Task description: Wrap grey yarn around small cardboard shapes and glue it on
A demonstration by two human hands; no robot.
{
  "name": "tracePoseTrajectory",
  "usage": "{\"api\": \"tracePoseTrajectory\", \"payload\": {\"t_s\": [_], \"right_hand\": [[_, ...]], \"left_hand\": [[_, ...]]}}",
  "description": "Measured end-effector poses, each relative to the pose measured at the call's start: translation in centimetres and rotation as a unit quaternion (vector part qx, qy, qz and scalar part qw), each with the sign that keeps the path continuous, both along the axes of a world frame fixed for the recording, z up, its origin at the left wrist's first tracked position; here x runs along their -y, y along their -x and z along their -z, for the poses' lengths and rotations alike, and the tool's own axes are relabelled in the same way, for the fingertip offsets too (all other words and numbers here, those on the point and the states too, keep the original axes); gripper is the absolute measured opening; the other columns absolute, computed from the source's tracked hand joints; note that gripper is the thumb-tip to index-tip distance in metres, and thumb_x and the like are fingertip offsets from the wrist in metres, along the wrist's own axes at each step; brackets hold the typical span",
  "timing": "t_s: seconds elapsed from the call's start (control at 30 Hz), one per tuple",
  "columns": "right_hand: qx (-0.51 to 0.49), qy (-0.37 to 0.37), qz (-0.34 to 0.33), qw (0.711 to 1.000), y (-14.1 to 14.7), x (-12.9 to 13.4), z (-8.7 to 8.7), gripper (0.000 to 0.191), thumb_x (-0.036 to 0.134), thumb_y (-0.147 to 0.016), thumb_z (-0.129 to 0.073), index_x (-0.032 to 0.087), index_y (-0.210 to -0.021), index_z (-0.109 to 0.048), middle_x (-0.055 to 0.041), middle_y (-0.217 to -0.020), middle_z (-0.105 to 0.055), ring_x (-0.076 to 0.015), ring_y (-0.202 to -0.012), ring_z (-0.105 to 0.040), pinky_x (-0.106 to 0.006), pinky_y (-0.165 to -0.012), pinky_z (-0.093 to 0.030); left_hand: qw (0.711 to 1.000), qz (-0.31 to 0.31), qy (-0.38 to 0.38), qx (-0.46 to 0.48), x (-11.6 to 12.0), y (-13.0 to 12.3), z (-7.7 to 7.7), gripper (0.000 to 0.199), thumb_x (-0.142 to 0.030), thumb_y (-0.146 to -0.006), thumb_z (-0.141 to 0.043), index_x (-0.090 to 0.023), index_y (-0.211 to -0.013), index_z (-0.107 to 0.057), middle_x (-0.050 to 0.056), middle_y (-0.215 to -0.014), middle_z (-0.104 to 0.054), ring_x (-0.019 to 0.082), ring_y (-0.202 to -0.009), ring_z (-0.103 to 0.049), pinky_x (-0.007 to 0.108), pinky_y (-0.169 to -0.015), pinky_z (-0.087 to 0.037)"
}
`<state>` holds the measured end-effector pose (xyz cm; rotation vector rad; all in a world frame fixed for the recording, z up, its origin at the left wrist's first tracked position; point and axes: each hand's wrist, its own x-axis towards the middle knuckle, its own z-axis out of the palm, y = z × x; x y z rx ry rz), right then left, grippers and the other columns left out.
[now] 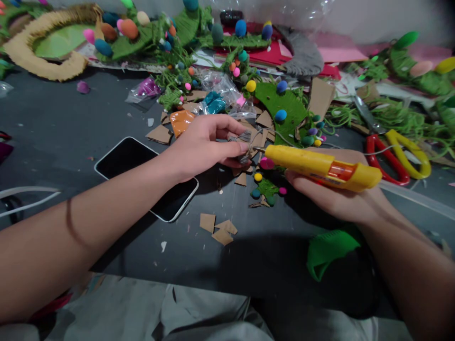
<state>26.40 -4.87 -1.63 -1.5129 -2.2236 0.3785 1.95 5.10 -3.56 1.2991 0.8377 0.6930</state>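
Between the fingertips of my left hand [209,144] is a small piece wrapped in grey yarn [243,137]. A loose grey strand runs from it toward the right. My right hand [330,194] is closed around a yellow glue gun [320,166], its metal nozzle pointing left and close to the yarn piece; whether the tip touches cannot be made out. Below the nozzle lies a small green star [267,187] with coloured balls on its points. Cardboard scraps [241,178] lie under and around my left hand.
A phone [174,203] lies beneath my left forearm. Scissors with red and yellow handles [398,154] rest at the right. A green piece [330,251] lies near the front edge. Green wrapped shapes with coloured balls [135,42] and a tan ring-like form [21,47] line the back.
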Motion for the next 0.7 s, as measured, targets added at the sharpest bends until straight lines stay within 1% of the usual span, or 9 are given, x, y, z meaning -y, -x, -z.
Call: {"api": "tracePoseTrajectory", "payload": {"t_s": [0.07, 0.23, 0.47, 0.6, 0.7], "right_hand": [[-0.001, 0.005, 0.002, 1.000, -0.02, -0.05, 0.01, 0.015, 0.026, -0.087, -0.062, 0.024, -0.072, -0.065, -0.0013, -0.079, -0.072, -0.0210, -0.072, -0.070, -0.032, -0.063, -0.050], [0.003, 0.004, -0.004, 1.000, 0.12, -0.10, -0.04, 0.016, 0.027, -0.087, -0.061, 0.025, -0.072, -0.064, -0.0014, -0.078, -0.072, -0.0210, -0.072, -0.070, -0.033, -0.062, -0.050], [-0.015, -0.002, 0.013, 1.000, 0.73, 0.23, -0.16, 0.017, 0.026, -0.088, -0.058, 0.024, -0.072, -0.063, -0.0022, -0.078, -0.071, -0.0216, -0.074, -0.069, -0.034, -0.065, -0.050], [-0.048, 0.008, 0.024, 0.999, 0.87, 0.38, -0.20, 0.014, 0.026, -0.087, -0.060, 0.025, -0.073, -0.063, -0.0015, -0.076, -0.069, -0.0211, -0.072, -0.067, -0.034, -0.066, -0.051], [-0.056, 0.017, 0.034, 0.998, 0.86, 0.47, -0.17, 0.009, 0.026, -0.086, -0.062, 0.025, -0.078, -0.064, -0.0013, -0.079, -0.070, -0.0214, -0.073, -0.068, -0.033, -0.065, -0.052]], "left_hand": [[1.000, 0.003, -0.002, 0.002, -0.02, 0.01, 0.06, 0.018, -0.010, -0.082, -0.076, -0.017, -0.096, -0.068, 0.002, -0.085, -0.069, 0.015, -0.070, -0.074, 0.029, -0.065, -0.065], [1.000, 0.004, -0.012, -0.007, -0.07, -0.03, 0.12, 0.018, -0.010, -0.082, -0.075, -0.017, -0.097, -0.067, 0.002, -0.087, -0.068, 0.017, -0.072, -0.074, 0.034, -0.068, -0.065], [1.000, -0.003, -0.003, -0.010, -0.03, -0.14, -0.01, 0.019, -0.008, -0.081, -0.074, -0.016, -0.096, -0.065, 0.000, -0.081, -0.066, 0.015, -0.069, -0.072, 0.029, -0.065, -0.064], [1.000, -0.010, 0.001, -0.003, 0.03, -0.15, -0.03, 0.019, -0.010, -0.080, -0.076, -0.016, -0.095, -0.066, 0.001, -0.083, -0.067, 0.016, -0.070, -0.072, 0.031, -0.066, -0.065], [1.000, -0.007, -0.001, 0.004, 0.00, -0.12, 0.03, 0.019, -0.010, -0.080, -0.076, -0.016, -0.095, -0.066, 0.001, -0.085, -0.067, 0.016, -0.071, -0.072, 0.032, -0.067, -0.065]]}}
